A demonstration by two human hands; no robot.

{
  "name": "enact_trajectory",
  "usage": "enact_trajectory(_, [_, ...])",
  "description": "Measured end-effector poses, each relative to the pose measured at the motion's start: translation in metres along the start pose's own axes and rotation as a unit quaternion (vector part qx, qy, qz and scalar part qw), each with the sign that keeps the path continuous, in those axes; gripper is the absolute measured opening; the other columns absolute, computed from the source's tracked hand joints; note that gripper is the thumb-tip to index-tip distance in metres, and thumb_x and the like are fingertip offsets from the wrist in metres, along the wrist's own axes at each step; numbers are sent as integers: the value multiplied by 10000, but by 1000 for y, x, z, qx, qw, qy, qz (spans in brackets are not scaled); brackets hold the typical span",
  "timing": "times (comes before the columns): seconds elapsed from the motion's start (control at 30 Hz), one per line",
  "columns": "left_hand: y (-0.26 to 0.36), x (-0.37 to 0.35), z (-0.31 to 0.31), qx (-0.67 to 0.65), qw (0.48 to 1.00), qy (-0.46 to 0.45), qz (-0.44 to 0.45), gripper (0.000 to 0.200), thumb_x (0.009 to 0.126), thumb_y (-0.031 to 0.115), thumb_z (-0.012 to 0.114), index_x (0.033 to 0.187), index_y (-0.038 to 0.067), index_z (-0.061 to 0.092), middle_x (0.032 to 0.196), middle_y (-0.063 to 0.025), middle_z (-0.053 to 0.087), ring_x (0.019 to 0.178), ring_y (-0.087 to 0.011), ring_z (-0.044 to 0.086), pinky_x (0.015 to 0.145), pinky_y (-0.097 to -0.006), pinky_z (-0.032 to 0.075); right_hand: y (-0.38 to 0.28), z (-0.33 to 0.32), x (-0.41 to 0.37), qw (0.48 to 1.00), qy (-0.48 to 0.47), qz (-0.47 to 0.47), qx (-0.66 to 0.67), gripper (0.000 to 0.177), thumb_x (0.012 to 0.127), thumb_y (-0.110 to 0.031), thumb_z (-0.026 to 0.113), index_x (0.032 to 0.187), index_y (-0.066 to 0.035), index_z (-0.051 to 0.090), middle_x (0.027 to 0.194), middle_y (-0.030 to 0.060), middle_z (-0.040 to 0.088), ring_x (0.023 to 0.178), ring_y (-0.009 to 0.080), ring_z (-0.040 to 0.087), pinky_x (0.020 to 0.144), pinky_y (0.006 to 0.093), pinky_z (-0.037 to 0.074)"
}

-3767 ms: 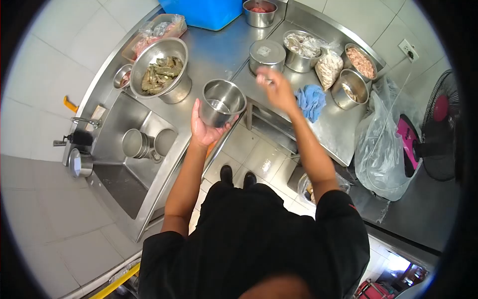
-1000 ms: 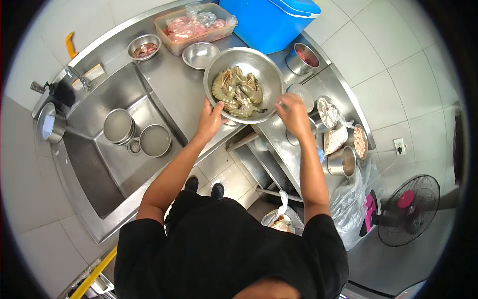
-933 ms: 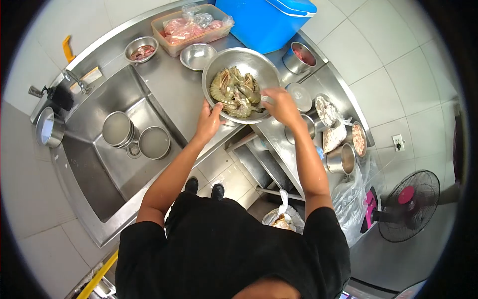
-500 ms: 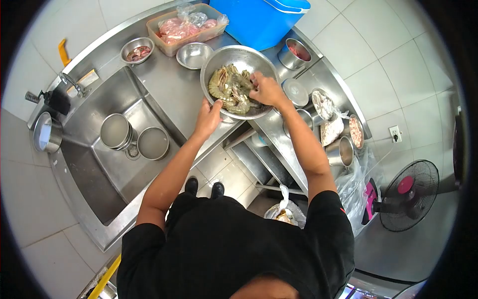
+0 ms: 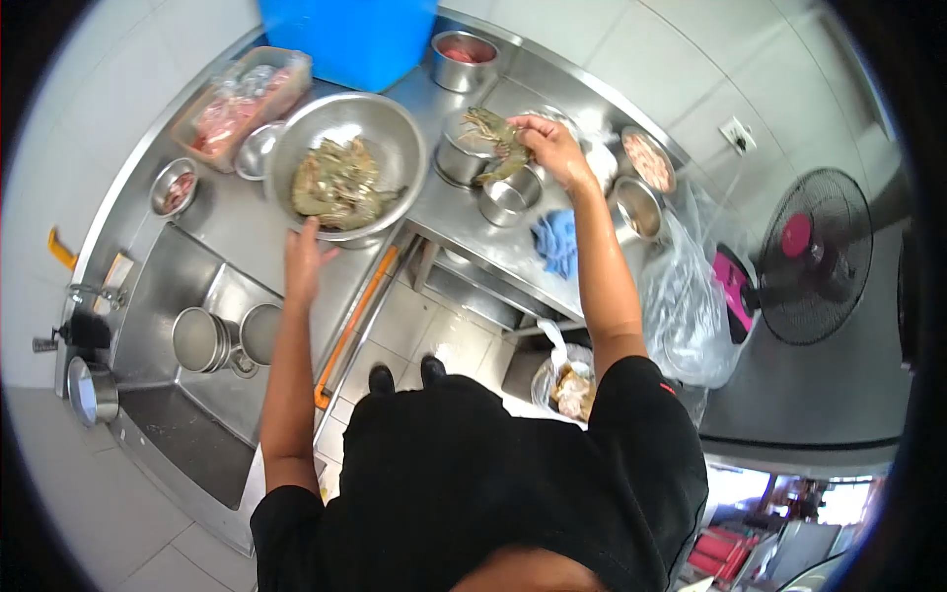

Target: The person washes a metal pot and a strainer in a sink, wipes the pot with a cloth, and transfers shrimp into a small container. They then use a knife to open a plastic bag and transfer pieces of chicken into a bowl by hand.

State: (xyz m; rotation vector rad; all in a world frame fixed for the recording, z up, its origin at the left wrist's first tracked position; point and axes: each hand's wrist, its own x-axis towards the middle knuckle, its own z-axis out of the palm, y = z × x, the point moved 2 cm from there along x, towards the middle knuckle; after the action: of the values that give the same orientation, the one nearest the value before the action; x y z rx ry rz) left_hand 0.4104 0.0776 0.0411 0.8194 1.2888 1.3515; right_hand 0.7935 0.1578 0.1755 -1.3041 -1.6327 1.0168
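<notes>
A large steel bowl (image 5: pixel 400 148) on the counter holds a heap of raw shrimp (image 5: pixel 340 185). My left hand (image 5: pixel 304 261) is at the bowl's near rim, fingers apart, thumb against or close to the rim. My right hand (image 5: pixel 550 148) grips shrimp (image 5: pixel 501 143) in its fingertips, to the right of the bowl. The held shrimp hang above a steel pot (image 5: pixel 462 160) and a smaller steel pot (image 5: pixel 511 197). How many shrimp are in the hand cannot be made out.
Behind the bowl stand a blue cooler (image 5: pixel 350 39), a tub of bagged meat (image 5: pixel 242 104) and a pot of red meat (image 5: pixel 464 57). A blue cloth (image 5: pixel 555 242) lies front right. Left is the sink (image 5: pixel 187 414) with pots; far right, a fan (image 5: pixel 817 257).
The view has turned right. My right hand has left the bowl and moved right with shrimp in it. My left hand's fingers have loosened from the rim. A blue cloth now shows.
</notes>
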Motion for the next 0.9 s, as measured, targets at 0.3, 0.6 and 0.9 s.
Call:
enact_trajectory(0.3, [-4,-3,5,-17,999,42,-24,569,898,429,509,1187,-53,424,1080,-146,497,967,-214,497,737,-379,566,81,-36,-7,936,-43,-24,-349,250,772,-226,567,895,-36,673,749,113,644,701,236,608,657,345,483])
enact_trajectory(0.6, [7,-11,6,-46,999,-6,-8,651,909,421,509,1303,-63,327,1281,-175,467,1113,-298,525,802,-385,540,81,-21,35,854,-31,30,-518,256,690,-268,638,790,-39,692,723,202,640,700,332,644,670,398,504])
enact_trajectory(0.9, [-14,1,-10,-39,998,31,-26,586,894,406,556,1205,-65,398,1223,-179,473,1098,-260,502,755,-346,548,85,-62,61,885,-135,21,-444,234,783,-255,640,874,-42,668,749,131,634,679,198,583,642,349,452])
